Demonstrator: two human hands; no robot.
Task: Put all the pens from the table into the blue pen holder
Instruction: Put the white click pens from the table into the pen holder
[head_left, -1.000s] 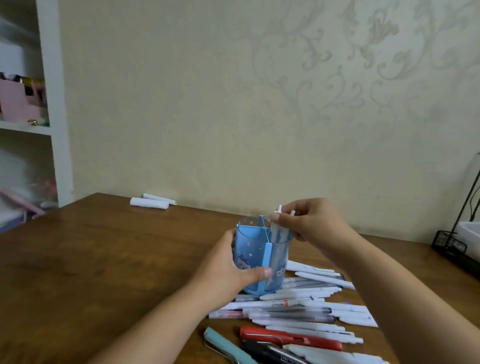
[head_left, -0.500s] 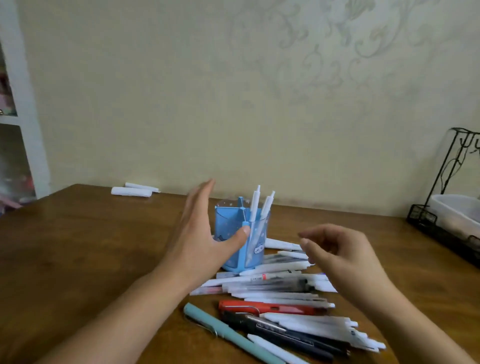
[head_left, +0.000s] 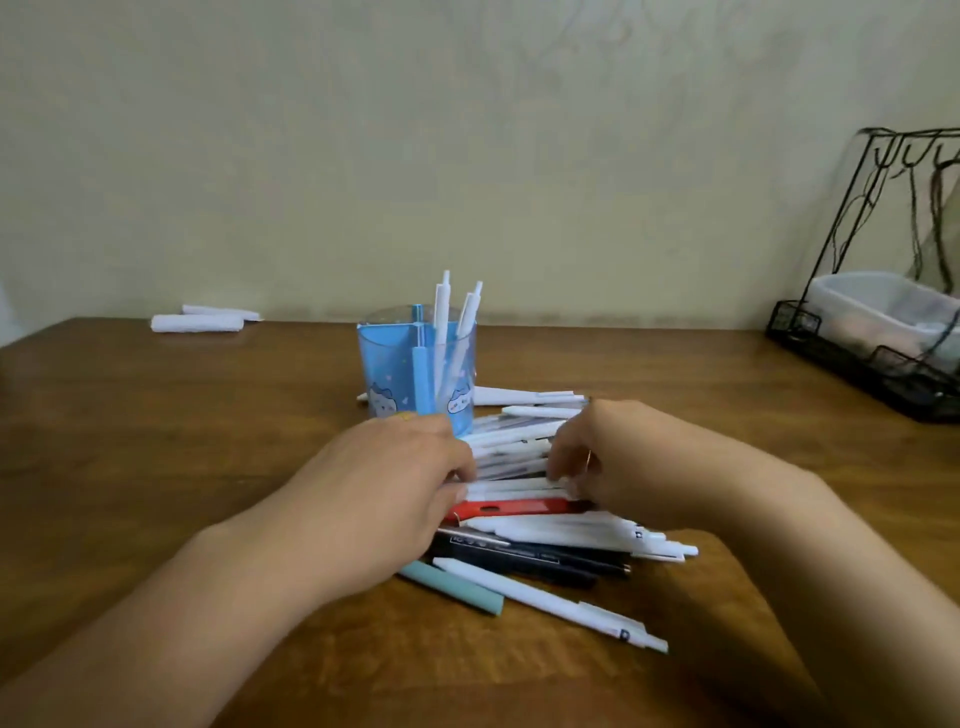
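white rolls (head_left: 197, 323) far left; wire rack (head_left: 878, 353) holds plastic tub (head_left: 883, 306).

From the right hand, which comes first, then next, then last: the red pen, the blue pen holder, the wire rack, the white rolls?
Measured from the right hand:
1. Red pen, just under its fingers in the pile.
2. Blue pen holder, behind and to the left.
3. Wire rack, far right edge of the table.
4. White rolls, far left by the wall.

Two white pens (head_left: 441, 322) stood in one blue pen holder (head_left: 395, 379), one red pen (head_left: 511, 507), one teal pen (head_left: 457, 588) and two white rolls (head_left: 197, 323) lay out, and the heaped white pens (head_left: 519, 441) overlapped too much to count.
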